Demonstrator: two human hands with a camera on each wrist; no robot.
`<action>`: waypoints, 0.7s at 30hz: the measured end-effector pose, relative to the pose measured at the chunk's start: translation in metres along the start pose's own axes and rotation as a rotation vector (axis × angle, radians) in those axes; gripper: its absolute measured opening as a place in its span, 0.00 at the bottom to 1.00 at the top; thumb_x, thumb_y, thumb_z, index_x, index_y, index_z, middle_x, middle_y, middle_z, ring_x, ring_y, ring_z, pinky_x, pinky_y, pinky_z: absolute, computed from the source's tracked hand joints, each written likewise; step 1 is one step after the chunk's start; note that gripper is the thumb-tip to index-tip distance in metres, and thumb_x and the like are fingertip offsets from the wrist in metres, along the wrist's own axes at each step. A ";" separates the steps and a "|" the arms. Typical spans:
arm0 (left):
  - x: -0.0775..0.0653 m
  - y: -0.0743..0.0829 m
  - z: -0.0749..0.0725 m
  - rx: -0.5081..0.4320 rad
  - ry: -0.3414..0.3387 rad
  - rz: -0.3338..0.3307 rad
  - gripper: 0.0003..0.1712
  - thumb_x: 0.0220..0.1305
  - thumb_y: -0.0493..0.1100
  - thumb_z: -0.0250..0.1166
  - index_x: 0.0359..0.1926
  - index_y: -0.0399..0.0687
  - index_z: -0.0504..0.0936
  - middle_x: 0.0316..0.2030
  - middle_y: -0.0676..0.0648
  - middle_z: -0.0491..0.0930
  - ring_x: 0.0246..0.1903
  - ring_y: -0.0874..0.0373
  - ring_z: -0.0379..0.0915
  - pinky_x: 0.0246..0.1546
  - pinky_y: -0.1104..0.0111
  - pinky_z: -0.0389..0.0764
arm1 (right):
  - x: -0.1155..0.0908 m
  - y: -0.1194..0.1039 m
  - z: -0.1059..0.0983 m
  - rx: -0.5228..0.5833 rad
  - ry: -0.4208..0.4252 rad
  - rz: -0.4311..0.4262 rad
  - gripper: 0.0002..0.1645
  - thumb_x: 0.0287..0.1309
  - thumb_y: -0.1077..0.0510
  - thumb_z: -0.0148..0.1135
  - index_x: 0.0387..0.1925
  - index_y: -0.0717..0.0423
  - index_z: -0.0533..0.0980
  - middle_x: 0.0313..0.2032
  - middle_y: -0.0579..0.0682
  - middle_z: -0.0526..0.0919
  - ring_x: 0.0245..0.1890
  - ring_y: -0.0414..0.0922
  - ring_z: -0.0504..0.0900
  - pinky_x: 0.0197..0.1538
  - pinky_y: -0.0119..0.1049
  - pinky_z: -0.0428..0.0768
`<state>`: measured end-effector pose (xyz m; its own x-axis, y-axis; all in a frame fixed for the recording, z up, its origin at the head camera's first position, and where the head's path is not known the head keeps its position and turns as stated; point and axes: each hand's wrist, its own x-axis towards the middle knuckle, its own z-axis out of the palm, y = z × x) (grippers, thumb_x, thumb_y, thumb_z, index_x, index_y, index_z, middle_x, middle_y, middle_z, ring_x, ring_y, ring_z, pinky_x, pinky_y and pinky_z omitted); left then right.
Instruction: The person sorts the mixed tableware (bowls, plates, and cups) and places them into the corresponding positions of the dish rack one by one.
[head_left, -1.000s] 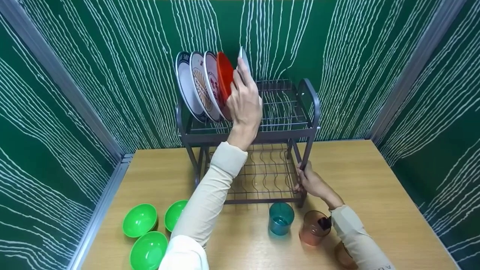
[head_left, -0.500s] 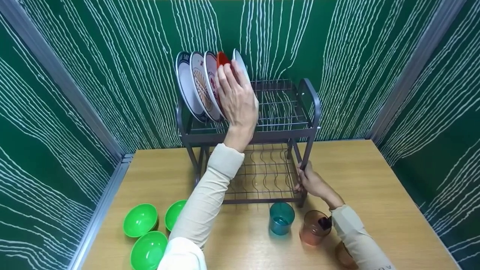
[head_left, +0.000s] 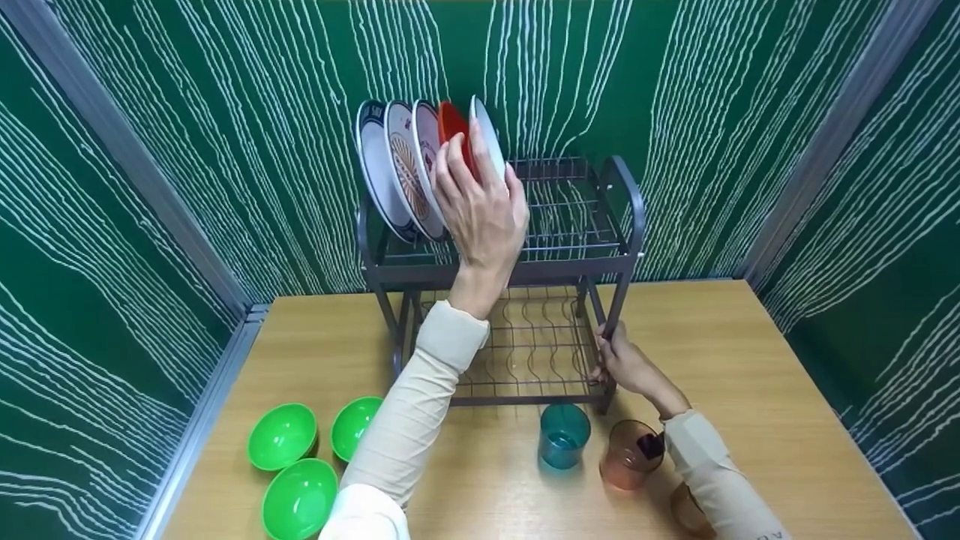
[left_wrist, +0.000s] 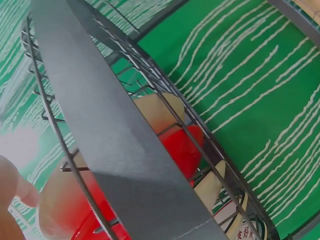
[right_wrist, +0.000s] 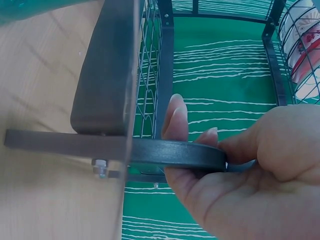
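Observation:
A two-tier dark dish rack (head_left: 540, 268) stands on the table. On its upper tier, a white plate (head_left: 491, 139) stands on edge, right of a red plate (head_left: 452, 118). My left hand (head_left: 484, 217) is at the white plate, fingers extended on its left side and thumb at its right. In the left wrist view the rack's front rail (left_wrist: 115, 125) hides much of the plates; a fingertip (left_wrist: 25, 192) shows at the left edge. My right hand (head_left: 626, 364) grips the rack's right front leg; the right wrist view shows fingers and thumb around the dark bar (right_wrist: 185, 154).
Left of the red plate stand three patterned plates (head_left: 379, 172) on edge. Three green bowls (head_left: 300, 495) sit at the table's front left. A teal glass (head_left: 564, 439) and amber glass (head_left: 628, 457) stand before the rack; another amber glass (head_left: 688, 510) is partly behind the right sleeve.
My left hand has come down from the white plate's top edge, its fingers loosening and spreading. The white plate now leans slightly left beside the red one. My right hand keeps its grip.

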<state>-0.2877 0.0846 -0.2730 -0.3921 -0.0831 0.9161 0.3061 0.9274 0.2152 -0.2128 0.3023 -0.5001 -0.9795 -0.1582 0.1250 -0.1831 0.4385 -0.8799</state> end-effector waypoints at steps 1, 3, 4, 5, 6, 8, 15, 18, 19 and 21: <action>-0.001 0.000 -0.002 -0.026 0.012 0.000 0.35 0.64 0.52 0.56 0.68 0.42 0.62 0.60 0.39 0.65 0.62 0.46 0.56 0.69 0.56 0.53 | 0.000 0.000 0.000 -0.002 -0.003 -0.002 0.12 0.73 0.64 0.35 0.53 0.67 0.53 0.26 0.64 0.74 0.23 0.59 0.81 0.25 0.47 0.81; -0.003 0.001 -0.007 -0.079 0.033 0.001 0.34 0.63 0.52 0.58 0.66 0.41 0.64 0.59 0.39 0.66 0.61 0.46 0.56 0.68 0.58 0.55 | 0.001 0.000 -0.001 -0.004 -0.010 0.001 0.12 0.73 0.64 0.34 0.53 0.68 0.53 0.26 0.65 0.74 0.24 0.60 0.81 0.25 0.47 0.81; -0.005 0.001 -0.010 -0.103 0.042 0.002 0.34 0.63 0.52 0.58 0.66 0.41 0.65 0.58 0.39 0.67 0.60 0.47 0.57 0.67 0.58 0.56 | 0.001 0.000 -0.001 -0.003 -0.013 0.010 0.13 0.73 0.64 0.34 0.54 0.67 0.53 0.26 0.66 0.74 0.24 0.60 0.81 0.27 0.49 0.81; -0.007 0.001 -0.013 -0.124 0.046 0.003 0.33 0.63 0.51 0.58 0.65 0.41 0.66 0.57 0.39 0.67 0.60 0.47 0.57 0.66 0.59 0.58 | 0.001 -0.001 -0.001 0.002 -0.015 0.019 0.13 0.73 0.64 0.34 0.54 0.68 0.53 0.27 0.67 0.74 0.25 0.61 0.81 0.28 0.51 0.81; -0.010 0.000 -0.016 -0.142 0.050 0.006 0.32 0.63 0.51 0.58 0.64 0.41 0.66 0.57 0.39 0.68 0.59 0.47 0.58 0.65 0.59 0.59 | 0.001 0.000 -0.001 0.005 -0.017 0.023 0.14 0.73 0.64 0.34 0.55 0.68 0.52 0.27 0.67 0.74 0.26 0.62 0.81 0.29 0.52 0.81; -0.015 -0.001 -0.022 -0.178 0.064 0.011 0.31 0.62 0.50 0.59 0.63 0.41 0.68 0.56 0.40 0.69 0.58 0.47 0.59 0.64 0.59 0.61 | 0.001 0.000 -0.001 0.017 -0.021 0.029 0.14 0.73 0.64 0.34 0.55 0.68 0.52 0.28 0.68 0.73 0.27 0.64 0.81 0.30 0.55 0.81; -0.033 -0.002 -0.039 -0.273 0.108 0.002 0.30 0.58 0.46 0.64 0.60 0.41 0.69 0.54 0.40 0.71 0.54 0.49 0.63 0.59 0.60 0.66 | 0.001 0.001 -0.002 0.028 -0.031 0.027 0.14 0.74 0.64 0.34 0.54 0.69 0.52 0.27 0.66 0.71 0.27 0.64 0.80 0.31 0.55 0.81; -0.039 -0.002 -0.046 -0.295 0.105 -0.001 0.31 0.57 0.45 0.64 0.61 0.41 0.69 0.54 0.40 0.71 0.53 0.50 0.63 0.58 0.61 0.67 | 0.001 0.000 -0.001 0.029 -0.031 0.041 0.14 0.74 0.63 0.34 0.55 0.68 0.52 0.27 0.66 0.71 0.26 0.63 0.80 0.31 0.55 0.81; -0.041 -0.002 -0.048 -0.300 0.102 -0.002 0.30 0.58 0.46 0.64 0.61 0.42 0.69 0.54 0.40 0.71 0.53 0.50 0.64 0.57 0.61 0.67 | 0.002 0.000 -0.001 0.029 -0.030 0.045 0.15 0.74 0.63 0.34 0.55 0.68 0.53 0.27 0.66 0.72 0.26 0.63 0.81 0.31 0.55 0.81; -0.046 -0.003 -0.052 -0.312 0.095 -0.004 0.29 0.59 0.46 0.62 0.60 0.42 0.69 0.54 0.41 0.71 0.53 0.50 0.64 0.57 0.61 0.68 | 0.002 -0.001 0.000 0.025 -0.028 0.050 0.14 0.74 0.63 0.34 0.55 0.68 0.52 0.26 0.65 0.72 0.26 0.62 0.81 0.31 0.54 0.81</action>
<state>-0.2254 0.0668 -0.2980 -0.3158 -0.1337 0.9394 0.5617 0.7715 0.2987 -0.2144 0.3019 -0.4993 -0.9845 -0.1616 0.0676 -0.1312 0.4242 -0.8960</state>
